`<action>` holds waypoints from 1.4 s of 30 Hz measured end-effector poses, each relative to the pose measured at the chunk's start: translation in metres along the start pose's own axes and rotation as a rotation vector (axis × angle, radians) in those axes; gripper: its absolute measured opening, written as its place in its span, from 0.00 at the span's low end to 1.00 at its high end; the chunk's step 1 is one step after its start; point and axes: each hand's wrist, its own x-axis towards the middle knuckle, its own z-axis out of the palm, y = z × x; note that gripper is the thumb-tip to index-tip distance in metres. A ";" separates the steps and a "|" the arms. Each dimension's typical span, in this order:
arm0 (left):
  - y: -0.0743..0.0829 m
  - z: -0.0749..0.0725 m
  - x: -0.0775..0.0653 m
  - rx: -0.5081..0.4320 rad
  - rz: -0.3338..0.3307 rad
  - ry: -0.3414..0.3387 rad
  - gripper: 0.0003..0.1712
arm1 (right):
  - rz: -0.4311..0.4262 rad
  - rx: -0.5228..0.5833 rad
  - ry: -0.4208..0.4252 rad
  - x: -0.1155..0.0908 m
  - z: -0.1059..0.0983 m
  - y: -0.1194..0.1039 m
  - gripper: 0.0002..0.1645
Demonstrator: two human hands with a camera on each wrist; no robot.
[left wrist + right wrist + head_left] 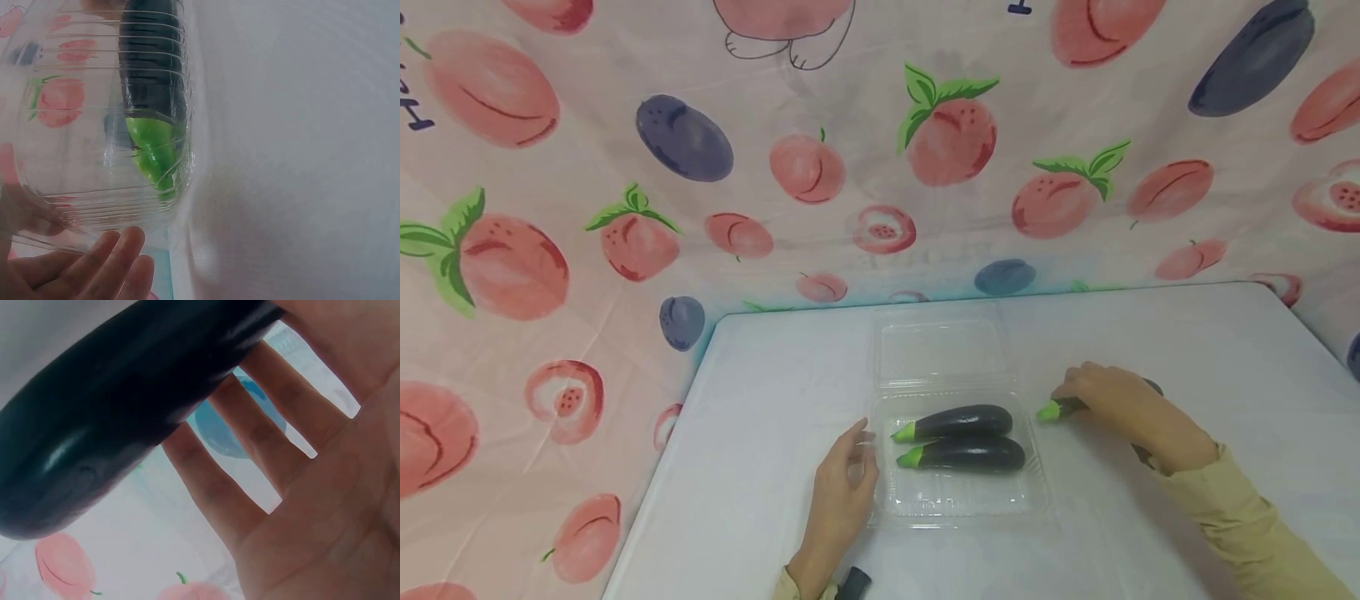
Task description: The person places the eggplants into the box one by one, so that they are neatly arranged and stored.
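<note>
A clear plastic clamshell container (962,508) lies on the white table with its lid folded back. Side by side in its base are two dark eggplants, an upper eggplant (966,422) and a lower eggplant (973,455), green stem ends pointing left. At the container's left edge, my left hand (842,487) has loosely bent fingers, close against the plastic wall; firm contact is hard to judge. To the right of the container, my right hand (1108,400) grips a third eggplant (125,394) from above, its green stem (1048,412) sticking out left. The hand covers most of it in the head view.
The white table (760,392) runs back to a fruit-printed cloth (820,242), which also hangs at the left and right. The opened lid (943,350) lies behind the base. A small black object (853,582) sits at the left wrist.
</note>
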 end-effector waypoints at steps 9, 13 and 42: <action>-0.001 0.000 0.000 0.002 -0.003 0.002 0.23 | 0.006 -0.026 0.064 -0.005 -0.005 -0.005 0.17; -0.002 0.000 0.001 -0.001 0.007 0.001 0.24 | 0.006 -0.045 0.098 -0.007 -0.008 -0.007 0.17; 0.001 0.000 0.001 0.023 -0.007 -0.001 0.24 | 0.019 -0.052 0.107 -0.007 -0.029 -0.017 0.18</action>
